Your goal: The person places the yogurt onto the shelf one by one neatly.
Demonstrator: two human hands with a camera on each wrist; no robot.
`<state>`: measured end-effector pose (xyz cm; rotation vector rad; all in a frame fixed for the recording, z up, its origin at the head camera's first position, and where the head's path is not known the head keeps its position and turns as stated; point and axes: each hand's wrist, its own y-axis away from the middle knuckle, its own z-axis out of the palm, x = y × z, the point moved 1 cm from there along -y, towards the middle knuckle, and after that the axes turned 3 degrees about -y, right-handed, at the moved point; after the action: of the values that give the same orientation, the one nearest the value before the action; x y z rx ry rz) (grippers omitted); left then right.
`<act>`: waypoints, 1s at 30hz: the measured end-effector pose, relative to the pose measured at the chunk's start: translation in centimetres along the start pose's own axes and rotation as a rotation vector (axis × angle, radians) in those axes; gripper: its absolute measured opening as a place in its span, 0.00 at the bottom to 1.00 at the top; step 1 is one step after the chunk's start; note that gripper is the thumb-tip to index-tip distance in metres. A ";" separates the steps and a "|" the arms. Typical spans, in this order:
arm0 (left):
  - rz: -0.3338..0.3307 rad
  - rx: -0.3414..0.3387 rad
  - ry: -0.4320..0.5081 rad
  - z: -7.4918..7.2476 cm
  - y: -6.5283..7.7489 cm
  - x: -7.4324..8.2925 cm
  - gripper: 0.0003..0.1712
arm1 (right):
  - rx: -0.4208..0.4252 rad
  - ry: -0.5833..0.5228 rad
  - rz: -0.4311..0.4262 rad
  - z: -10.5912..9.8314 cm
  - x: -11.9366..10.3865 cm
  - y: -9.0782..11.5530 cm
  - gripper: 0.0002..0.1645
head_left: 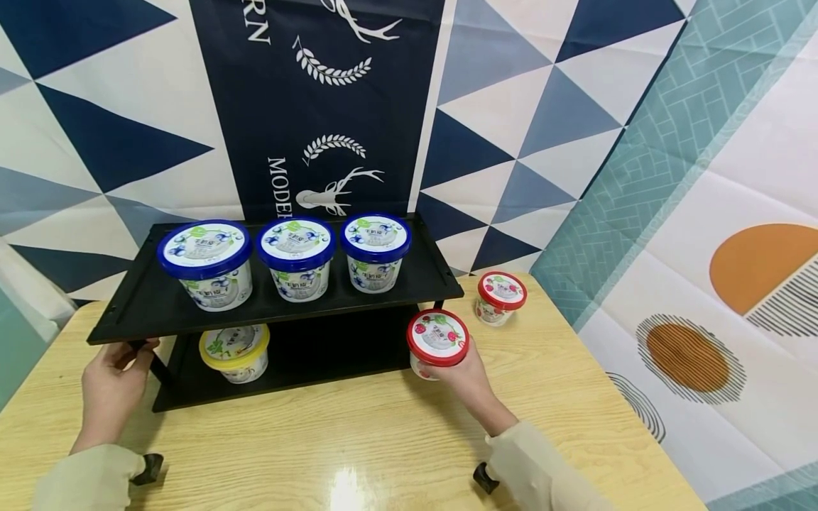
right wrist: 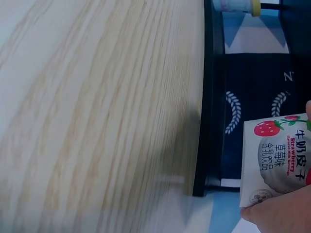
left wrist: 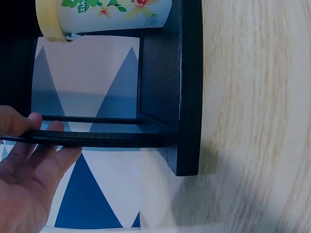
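A black two-tier rack [head_left: 358, 309] stands on the table. My left hand [head_left: 113, 383] grips its front left post, and the left wrist view shows thumb and fingers around that thin post [left wrist: 112, 140]. In my right hand [head_left: 465, 380] is a red-lidded strawberry cup [head_left: 437, 338], held upright by the lower tier's right end; whether its base touches anything cannot be told. The right wrist view shows the cup's printed side [right wrist: 277, 160]. A yellow-lidded cup [head_left: 236, 355] sits on the lower tier's left part. Another red-lidded cup [head_left: 500, 298] stands on the table, right of the rack.
Three blue-lidded cups, the left one [head_left: 206, 262], the middle one [head_left: 297, 257] and the right one [head_left: 375, 252], stand in a row on the upper tier. Behind the wooden table [head_left: 287, 454] hangs a patterned cloth [head_left: 498, 142].
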<state>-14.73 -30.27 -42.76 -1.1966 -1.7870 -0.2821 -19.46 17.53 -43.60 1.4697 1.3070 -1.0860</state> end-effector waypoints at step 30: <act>-0.012 -0.011 -0.018 0.1 -0.1 -0.2 0.11 | 0.081 -0.090 -0.055 5.2 -0.9 -0.3 0.56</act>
<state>-14.87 -30.35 -42.93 -1.1994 -1.8107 -0.2898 -20.16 12.28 -44.08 1.4339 1.2594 -1.2398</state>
